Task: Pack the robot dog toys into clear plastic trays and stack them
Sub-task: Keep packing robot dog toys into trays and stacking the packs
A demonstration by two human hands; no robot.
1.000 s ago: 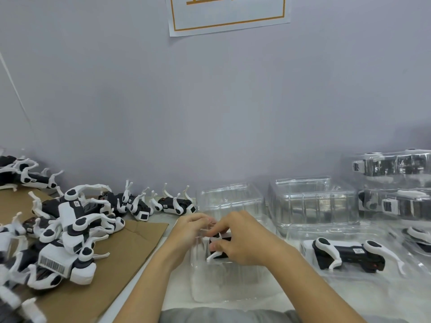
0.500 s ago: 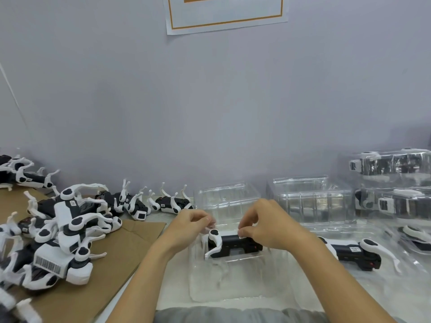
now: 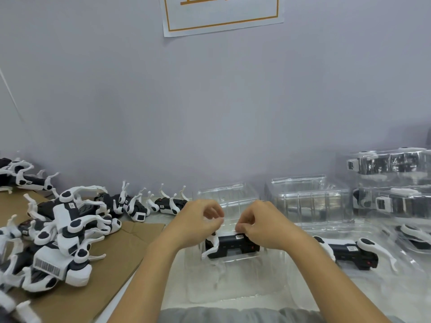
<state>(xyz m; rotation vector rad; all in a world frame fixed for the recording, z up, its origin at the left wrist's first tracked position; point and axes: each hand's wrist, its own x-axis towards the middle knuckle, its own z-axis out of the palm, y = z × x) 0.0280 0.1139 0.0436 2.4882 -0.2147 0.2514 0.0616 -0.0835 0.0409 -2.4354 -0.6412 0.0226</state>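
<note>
Robot dog toy (image 3: pixel 233 245) lay in clear tray (image 3: pixel 268 283); left hand (image 3: pixel 198 223) pinched its white leg, right hand (image 3: pixel 263 226) pinched body's top edge.

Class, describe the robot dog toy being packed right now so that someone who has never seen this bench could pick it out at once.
Start at the orange-bordered wall sign and drop straight down to the person's two hands. Under them, in a clear plastic tray, lies a black-bodied robot dog toy with white legs. Unlike the loose pile on the cardboard or the untouched toy to its right, the left hand and right hand are on it.
</note>
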